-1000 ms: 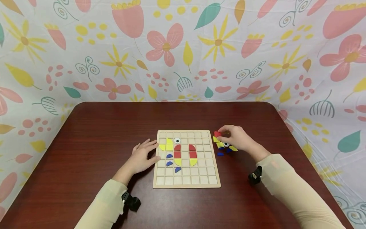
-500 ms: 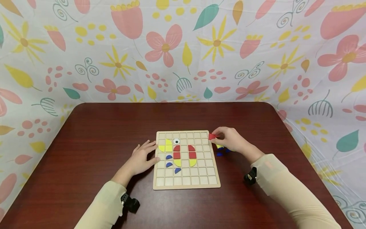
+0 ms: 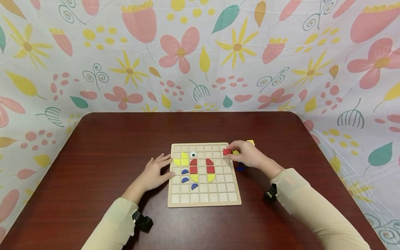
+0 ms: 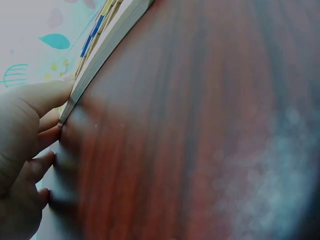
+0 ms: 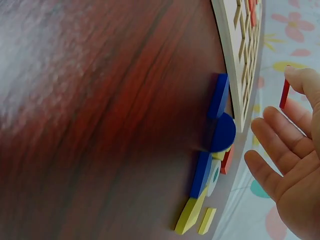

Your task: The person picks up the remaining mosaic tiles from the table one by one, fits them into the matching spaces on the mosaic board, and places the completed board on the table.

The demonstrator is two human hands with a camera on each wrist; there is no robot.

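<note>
My right hand [image 3: 248, 153] pinches a red square tile [image 3: 226, 152] between thumb and forefinger, over the board's upper right squares. In the right wrist view the red tile [image 5: 285, 94] is edge-on, the other fingers spread apart. A wooden grid board [image 3: 204, 205] lies flat on the table. Against its left edge rest the extended fingers and thumb of my left hand [image 3: 155, 172]. On the board sit a round eye tile [image 3: 193, 155], yellow tiles [image 3: 185, 161], red squares [image 3: 193, 169] with red and yellow rounded pieces, and several blue half-round tiles [image 3: 185, 180].
Right of the board lies a loose pile of tiles, partly hidden by my right hand in the head view. The right wrist view shows blue tiles [image 5: 222, 132], yellow pieces [image 5: 191, 212] and another eye tile [image 5: 214, 178]. A patterned cloth [image 3: 200, 90] hangs behind the dark table [image 3: 125, 139].
My right hand has taken the red tile from the pile and moved left with it over the board's right side. The left hand has stayed at the board's edge.
</note>
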